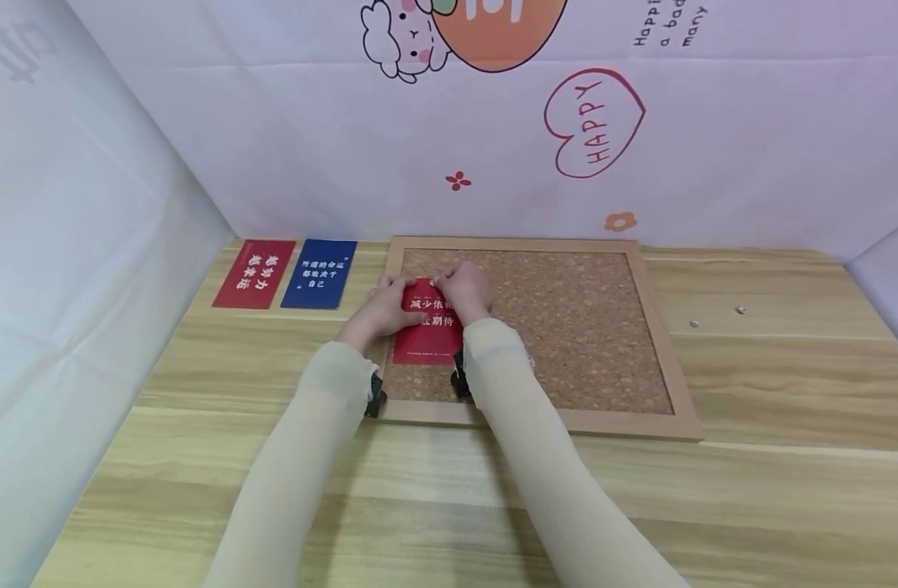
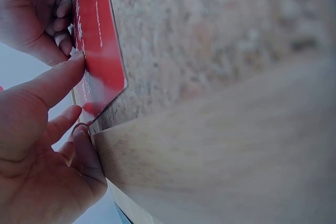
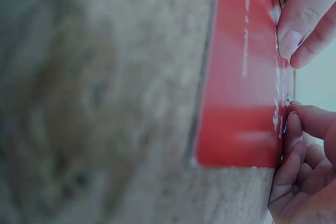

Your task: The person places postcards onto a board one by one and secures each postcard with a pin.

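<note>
A red card (image 1: pixel 428 347) with white writing lies on the left part of a cork board (image 1: pixel 574 327) in a wooden frame. My left hand (image 1: pixel 385 310) rests across the card's left side, its thumb laid straight over the writing and its other fingers spread near the upper left edge. At the card's upper right corner my right hand (image 1: pixel 466 287) has its fingers curled. In the right wrist view its fingertips pinch a tiny thumbtack (image 3: pixel 287 100) with a thin point, right at the card's surface. Most of the tack is hidden by the fingers.
Another red card (image 1: pixel 255 273) and a blue card (image 1: pixel 319 273) lie on the wooden table left of the board. Two small shiny bits, one nearer the frame (image 1: pixel 694 324) and one farther right (image 1: pixel 740 309), lie to its right. A printed white cloth (image 1: pixel 493 204) hangs behind.
</note>
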`<act>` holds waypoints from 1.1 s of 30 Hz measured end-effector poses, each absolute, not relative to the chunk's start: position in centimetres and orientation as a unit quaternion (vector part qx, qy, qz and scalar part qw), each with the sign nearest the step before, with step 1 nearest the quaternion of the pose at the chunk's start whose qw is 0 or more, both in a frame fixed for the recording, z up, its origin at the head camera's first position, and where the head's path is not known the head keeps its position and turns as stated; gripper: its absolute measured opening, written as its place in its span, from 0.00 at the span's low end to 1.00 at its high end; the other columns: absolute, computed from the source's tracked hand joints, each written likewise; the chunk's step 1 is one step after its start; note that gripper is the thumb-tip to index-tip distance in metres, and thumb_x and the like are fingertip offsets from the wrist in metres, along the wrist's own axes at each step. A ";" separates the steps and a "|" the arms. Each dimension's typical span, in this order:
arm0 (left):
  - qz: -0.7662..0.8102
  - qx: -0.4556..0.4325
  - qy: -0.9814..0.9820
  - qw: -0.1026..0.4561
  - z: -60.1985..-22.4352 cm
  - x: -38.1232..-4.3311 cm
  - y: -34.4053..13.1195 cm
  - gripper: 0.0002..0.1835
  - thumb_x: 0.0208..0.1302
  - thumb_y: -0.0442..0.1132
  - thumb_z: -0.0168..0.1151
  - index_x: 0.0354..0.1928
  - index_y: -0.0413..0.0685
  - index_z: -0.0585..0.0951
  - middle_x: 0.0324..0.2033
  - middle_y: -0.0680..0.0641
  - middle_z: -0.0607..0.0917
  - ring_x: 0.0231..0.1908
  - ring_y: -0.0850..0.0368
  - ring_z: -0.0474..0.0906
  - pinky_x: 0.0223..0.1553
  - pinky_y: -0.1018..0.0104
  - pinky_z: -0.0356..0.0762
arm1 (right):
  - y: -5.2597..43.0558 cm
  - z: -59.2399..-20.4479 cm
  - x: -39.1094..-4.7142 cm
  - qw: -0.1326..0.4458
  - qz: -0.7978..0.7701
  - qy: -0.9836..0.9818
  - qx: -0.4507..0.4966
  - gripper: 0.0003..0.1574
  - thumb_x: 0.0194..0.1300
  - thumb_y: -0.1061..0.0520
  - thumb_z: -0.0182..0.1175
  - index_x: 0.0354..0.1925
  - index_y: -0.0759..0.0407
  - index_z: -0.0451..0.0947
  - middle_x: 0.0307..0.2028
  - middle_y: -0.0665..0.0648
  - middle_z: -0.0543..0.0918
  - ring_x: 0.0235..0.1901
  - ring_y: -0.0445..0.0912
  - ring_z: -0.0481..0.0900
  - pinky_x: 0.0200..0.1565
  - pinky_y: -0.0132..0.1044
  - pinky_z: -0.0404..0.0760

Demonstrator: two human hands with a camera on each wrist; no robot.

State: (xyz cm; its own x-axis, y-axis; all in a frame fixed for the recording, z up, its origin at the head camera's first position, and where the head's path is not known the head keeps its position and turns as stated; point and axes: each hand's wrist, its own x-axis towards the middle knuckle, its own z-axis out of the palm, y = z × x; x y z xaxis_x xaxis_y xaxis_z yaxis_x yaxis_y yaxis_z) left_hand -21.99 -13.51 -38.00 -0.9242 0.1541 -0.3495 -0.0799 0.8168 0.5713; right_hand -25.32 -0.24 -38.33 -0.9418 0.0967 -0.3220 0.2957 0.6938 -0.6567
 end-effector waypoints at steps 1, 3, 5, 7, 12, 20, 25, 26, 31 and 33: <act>0.301 0.022 0.934 0.193 -38.0 -22.0 -13.5 0.36 0.66 0.44 0.60 0.72 0.44 0.57 0.68 0.38 0.55 0.66 0.39 0.56 0.66 0.48 0.61 | -0.2 -38.3 -25.3 0.132 -0.375 0.911 0.108 0.14 0.67 0.48 0.58 0.43 0.53 0.84 0.37 0.53 0.84 0.22 0.40 0.70 0.23 0.31 0.66; 0.300 0.024 0.934 0.193 -38.0 -22.1 -13.4 0.36 0.66 0.43 0.59 0.72 0.44 0.57 0.68 0.37 0.55 0.66 0.39 0.56 0.67 0.48 0.61 | -0.1 -38.4 -25.3 0.134 -0.375 0.910 0.112 0.14 0.67 0.47 0.58 0.43 0.52 0.84 0.34 0.53 0.84 0.20 0.40 0.70 0.22 0.31 0.67; 0.301 0.025 0.934 0.193 -38.0 -22.1 -13.4 0.36 0.66 0.43 0.59 0.72 0.44 0.56 0.68 0.38 0.55 0.66 0.39 0.56 0.67 0.48 0.61 | -0.1 -38.4 -25.3 0.136 -0.376 0.910 0.112 0.15 0.67 0.47 0.57 0.44 0.52 0.84 0.32 0.53 0.83 0.19 0.39 0.70 0.22 0.31 0.67; 0.302 0.023 0.933 0.193 -37.9 -22.1 -13.4 0.36 0.66 0.43 0.59 0.72 0.45 0.57 0.69 0.38 0.55 0.66 0.39 0.56 0.67 0.48 0.60 | 0.0 -38.4 -25.3 0.134 -0.378 0.909 0.112 0.15 0.67 0.47 0.57 0.44 0.52 0.84 0.32 0.53 0.82 0.20 0.40 0.71 0.23 0.31 0.68; 0.301 0.025 0.934 0.190 -37.9 -22.1 -13.4 0.37 0.65 0.43 0.60 0.72 0.45 0.56 0.69 0.38 0.55 0.66 0.39 0.56 0.67 0.47 0.60 | 0.0 -38.3 -25.2 0.122 -0.395 0.903 0.115 0.16 0.66 0.46 0.58 0.45 0.54 0.84 0.41 0.55 0.84 0.33 0.45 0.78 0.30 0.35 0.73; 0.297 0.023 0.935 0.192 -37.9 -22.1 -13.4 0.36 0.66 0.43 0.59 0.72 0.45 0.56 0.68 0.38 0.55 0.66 0.40 0.56 0.66 0.48 0.61 | 0.0 -38.5 -25.1 0.111 -0.392 0.906 0.112 0.16 0.66 0.46 0.58 0.42 0.54 0.84 0.39 0.55 0.85 0.31 0.43 0.76 0.28 0.33 0.70; 0.297 0.023 0.935 0.192 -38.1 -22.1 -13.3 0.36 0.66 0.43 0.59 0.72 0.44 0.57 0.67 0.38 0.56 0.66 0.40 0.56 0.67 0.48 0.61 | 0.0 -38.5 -25.1 0.105 -0.388 0.909 0.113 0.14 0.66 0.47 0.59 0.39 0.54 0.83 0.39 0.55 0.84 0.33 0.44 0.76 0.30 0.35 0.71; 0.297 0.023 0.935 0.191 -38.1 -22.1 -13.3 0.36 0.66 0.43 0.59 0.71 0.44 0.57 0.67 0.38 0.56 0.66 0.40 0.56 0.67 0.48 0.61 | 0.0 -38.5 -25.1 0.105 -0.387 0.909 0.113 0.14 0.66 0.47 0.59 0.39 0.54 0.83 0.39 0.55 0.84 0.35 0.45 0.77 0.32 0.35 0.72; 0.296 0.020 0.935 0.192 -38.2 -22.0 -13.4 0.36 0.66 0.43 0.59 0.72 0.45 0.57 0.67 0.38 0.56 0.66 0.40 0.56 0.66 0.49 0.61 | -0.2 -38.5 -25.0 0.110 -0.379 0.911 0.117 0.14 0.66 0.47 0.59 0.40 0.54 0.83 0.42 0.55 0.84 0.42 0.48 0.80 0.38 0.39 0.78; 0.296 0.020 0.935 0.194 -38.2 -22.1 -13.4 0.36 0.66 0.43 0.59 0.72 0.45 0.57 0.67 0.38 0.56 0.66 0.40 0.56 0.66 0.49 0.62 | -0.2 -38.4 -25.0 0.113 -0.376 0.912 0.119 0.14 0.66 0.47 0.59 0.40 0.53 0.83 0.42 0.55 0.84 0.42 0.48 0.80 0.38 0.39 0.78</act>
State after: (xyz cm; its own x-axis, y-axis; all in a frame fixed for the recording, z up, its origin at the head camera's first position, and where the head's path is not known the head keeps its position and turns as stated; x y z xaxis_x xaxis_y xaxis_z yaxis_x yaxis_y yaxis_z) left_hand -22.06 -13.41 -38.17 -0.9243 0.1529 -0.3498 -0.0766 0.8234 0.5623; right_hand -25.00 -0.17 -38.37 -0.9464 0.1320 -0.2948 0.3014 0.6892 -0.6589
